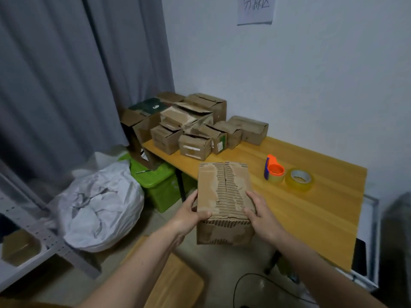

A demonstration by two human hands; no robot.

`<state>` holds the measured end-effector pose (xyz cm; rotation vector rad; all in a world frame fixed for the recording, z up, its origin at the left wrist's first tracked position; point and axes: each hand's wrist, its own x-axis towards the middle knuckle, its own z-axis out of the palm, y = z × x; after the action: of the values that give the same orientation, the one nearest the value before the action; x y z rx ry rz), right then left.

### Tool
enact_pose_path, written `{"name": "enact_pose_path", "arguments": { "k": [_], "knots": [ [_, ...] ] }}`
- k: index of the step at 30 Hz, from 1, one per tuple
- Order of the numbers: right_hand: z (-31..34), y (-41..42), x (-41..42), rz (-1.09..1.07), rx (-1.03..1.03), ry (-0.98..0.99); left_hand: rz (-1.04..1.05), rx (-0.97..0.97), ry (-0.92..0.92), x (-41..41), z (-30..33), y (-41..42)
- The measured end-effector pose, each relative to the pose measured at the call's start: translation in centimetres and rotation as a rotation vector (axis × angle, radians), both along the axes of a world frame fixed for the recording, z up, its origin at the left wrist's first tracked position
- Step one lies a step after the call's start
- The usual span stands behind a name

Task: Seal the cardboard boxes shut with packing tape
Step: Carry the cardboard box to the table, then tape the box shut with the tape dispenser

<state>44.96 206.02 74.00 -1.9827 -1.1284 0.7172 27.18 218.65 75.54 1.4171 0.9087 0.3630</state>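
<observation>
Two hands: left hand (189, 215) and right hand (259, 213) grasp torn box (224, 196), fingers curled.
Desk (311, 210): wooden, centre-right; tape rolls (299, 178).
Wall (311, 74): white.

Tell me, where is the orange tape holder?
The orange tape dispenser stands on the wooden table, right of the held cardboard box and just left of a loose tape roll.

Wall paper sign (255, 10): handwritten characters, blurred, unreadable.
</observation>
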Motion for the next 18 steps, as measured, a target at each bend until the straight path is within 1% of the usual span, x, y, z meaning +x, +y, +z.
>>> {"name": "enact_pose_path", "arguments": {
  "k": [9,14,18],
  "knots": [
    [-0.8,10.1,12.6,-0.092,0.009,0.003,-0.049,-0.019,0.043,14.1,-0.5,11.2],
    [-1.6,14.1,16.6,-0.110,-0.020,0.050,-0.065,-0.030,0.079,18.8,-1.4,15.3],
    [-2.2,16.4,20.3,-0.135,-0.074,0.061,-0.109,0.003,0.173,22.7,-1.9,18.4]
  ]
}}
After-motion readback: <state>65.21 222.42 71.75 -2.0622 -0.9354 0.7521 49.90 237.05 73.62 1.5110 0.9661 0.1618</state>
